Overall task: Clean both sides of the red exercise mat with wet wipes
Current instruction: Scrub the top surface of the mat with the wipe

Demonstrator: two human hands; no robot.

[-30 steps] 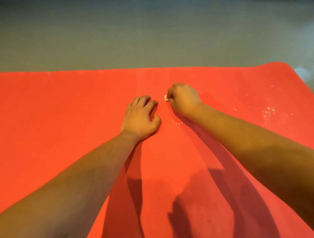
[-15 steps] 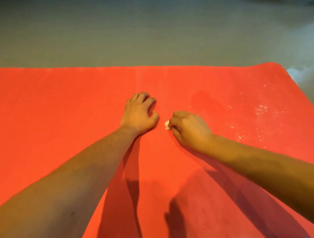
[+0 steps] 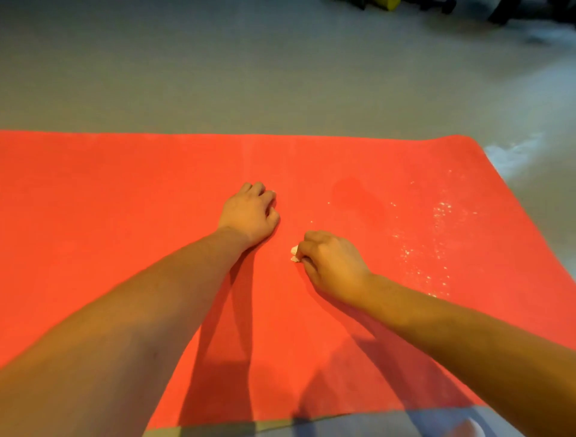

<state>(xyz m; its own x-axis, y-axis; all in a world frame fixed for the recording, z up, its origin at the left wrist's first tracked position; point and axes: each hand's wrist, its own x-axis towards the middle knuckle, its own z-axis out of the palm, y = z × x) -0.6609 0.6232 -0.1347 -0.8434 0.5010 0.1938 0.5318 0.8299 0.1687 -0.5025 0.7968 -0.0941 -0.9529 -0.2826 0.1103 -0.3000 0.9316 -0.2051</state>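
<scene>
Right hand (image 3: 335, 265) grips wipe (image 3: 294, 254) on mat (image 3: 124, 202) — left hand (image 3: 249, 215) rests.

A grey floor (image 3: 280, 78) fills the far half of the view, plain and dull. Toward the right edge a pale, shiny smear (image 3: 511, 152) lies on it. At the top edge a small yellow object (image 3: 388, 3) sits among dark shapes (image 3: 514, 11) — all too blurred to identify. Blue cloth (image 3: 436, 424) shows along the bottom edge — partly in shadow.
</scene>
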